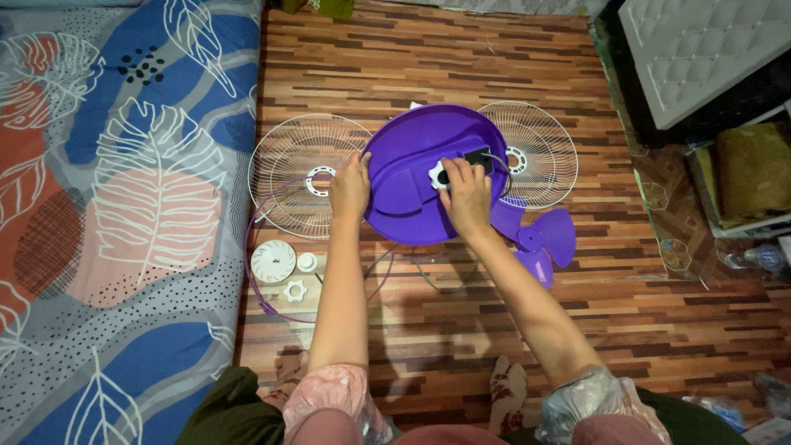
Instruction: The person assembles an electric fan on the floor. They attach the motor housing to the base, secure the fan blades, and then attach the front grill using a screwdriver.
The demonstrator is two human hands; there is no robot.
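Base (412,177) is tilting under left hand (350,188); right fingers (461,177) gripping nut (437,175) at 3 o'clock, risking slipping.

Glossy purple plastic base (412,177) — white wire grille (301,173) — wood-look floor (461,330).

Wood-pattern floor (428,66) w/ striped brown planks, warm indoor light. Leaf-print mattress (115,222) in blue, grey & coral at left. White tufted panel (700,49) top right, brown cushion (754,169) below it.

both arms stretched forward, left hand (351,186) curled flat, right hand (464,194) fingers pinched together
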